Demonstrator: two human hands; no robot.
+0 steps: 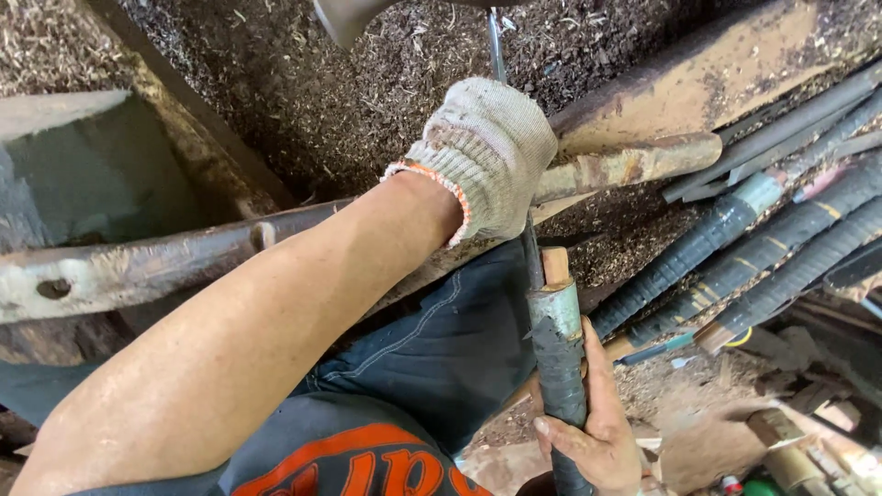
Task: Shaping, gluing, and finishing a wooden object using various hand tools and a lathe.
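Handle (pixel 559 354), wrapped in dark tape, wooden core showing at top end, upright between knees. Right hand (pixel 593 432), bare, fingers wrapped tight round its lower part. Thin rod (pixel 529 246) runs up beside handle top into left hand (pixel 485 156), gloved, closed round it just above. Rusty bar (pixel 634 163) crosses behind glove; wrapped handles (pixel 772 248) stacked off to right hand's side.

Risks, as I judge: rod slips off core and jabs bare thumb; grip turns on tape; sawdust underfoot hides dropped parts.

Stacked rods (pixel 763 248) crowd the right; rusty bar (pixel 138 266) blocks left.
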